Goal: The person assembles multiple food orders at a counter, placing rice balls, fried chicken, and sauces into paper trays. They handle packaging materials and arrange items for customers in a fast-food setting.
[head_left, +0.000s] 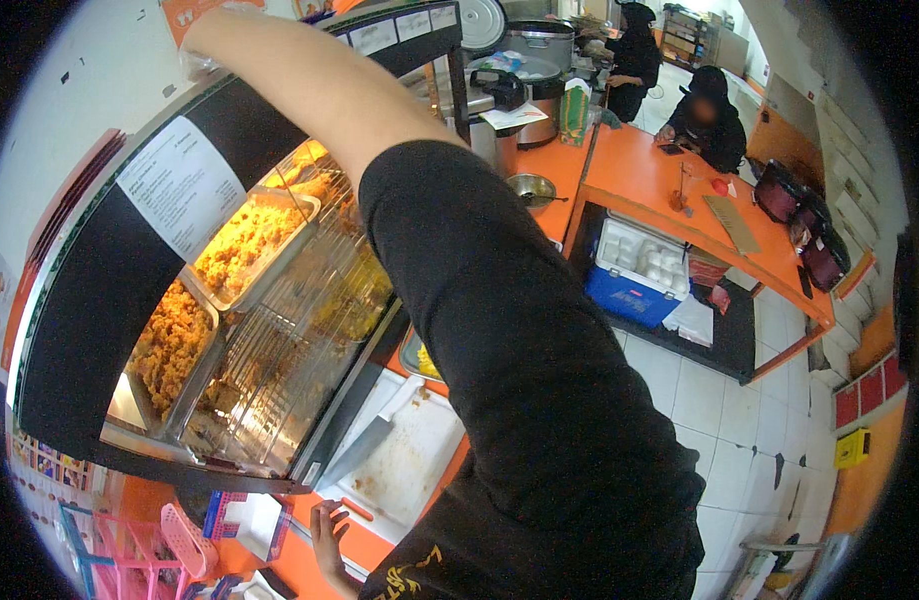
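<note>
My right arm, in a black sleeve, reaches across the view over the top of a heated food display case [79,330]. At the upper left, my right hand [211,28] is beside a clear plastic bag [197,66]; its fingers are mostly hidden. My left hand [329,536] is low, at the near edge of the white cutting board [427,468], fingers apart with nothing visible in them. A wide-bladed knife [361,448] lies on the crumb-marked board. Inside the case, metal trays hold golden-brown fried food [249,248], beside wire racks [279,370].
Pink plastic baskets [187,540] and a box [254,522] stand at the lower left. Large pots [539,105] and a metal bowl [531,188] line the counter beyond. A blue cooler [634,285] sits under an orange table [629,180], where a person [714,120] sits; another stands behind.
</note>
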`<state>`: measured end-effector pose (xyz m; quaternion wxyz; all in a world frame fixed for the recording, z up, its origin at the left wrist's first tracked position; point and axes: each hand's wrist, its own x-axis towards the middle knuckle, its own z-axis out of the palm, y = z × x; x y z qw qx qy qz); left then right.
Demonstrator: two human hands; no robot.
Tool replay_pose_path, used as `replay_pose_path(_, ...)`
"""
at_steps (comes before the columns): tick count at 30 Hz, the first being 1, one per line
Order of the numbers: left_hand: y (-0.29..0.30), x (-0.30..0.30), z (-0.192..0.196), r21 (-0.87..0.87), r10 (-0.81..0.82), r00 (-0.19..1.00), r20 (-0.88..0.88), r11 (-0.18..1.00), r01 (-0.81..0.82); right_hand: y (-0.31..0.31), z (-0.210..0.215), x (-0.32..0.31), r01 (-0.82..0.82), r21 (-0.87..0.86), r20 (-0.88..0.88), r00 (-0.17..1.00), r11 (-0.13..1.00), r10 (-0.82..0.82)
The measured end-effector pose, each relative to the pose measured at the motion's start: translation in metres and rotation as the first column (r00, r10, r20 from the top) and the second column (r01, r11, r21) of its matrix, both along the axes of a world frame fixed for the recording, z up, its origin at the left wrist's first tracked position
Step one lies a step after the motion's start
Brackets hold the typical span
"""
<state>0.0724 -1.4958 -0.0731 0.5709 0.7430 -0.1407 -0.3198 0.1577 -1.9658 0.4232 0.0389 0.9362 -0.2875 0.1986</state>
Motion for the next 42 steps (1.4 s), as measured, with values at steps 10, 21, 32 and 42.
replay_pose_path(10,0.018,-0.004,-0.002,0.009,0.036,0.999,-0.006,0.999,-0.036,0.004,0.009,-0.016,-0.036,0.006,0.119,0.992,0.999,0.035)
replay_pose_path(21,-0.028,-0.007,0.059,-0.348,-0.214,0.966,0.146,0.903,0.252,0.093,-0.016,-0.203,-0.145,-0.265,0.657,0.697,0.953,0.289)
replay_pose_path(32,-0.124,-0.019,0.085,-0.637,-0.2,0.976,-0.091,0.764,0.097,0.168,-0.368,-0.278,-0.672,-0.222,0.584,0.489,0.707,0.648)
replay_pose_path(42,-0.109,-0.032,0.04,-0.599,-0.29,0.957,-0.018,0.769,0.222,0.163,-0.413,-0.282,-0.54,-0.113,0.625,0.614,0.834,0.482)
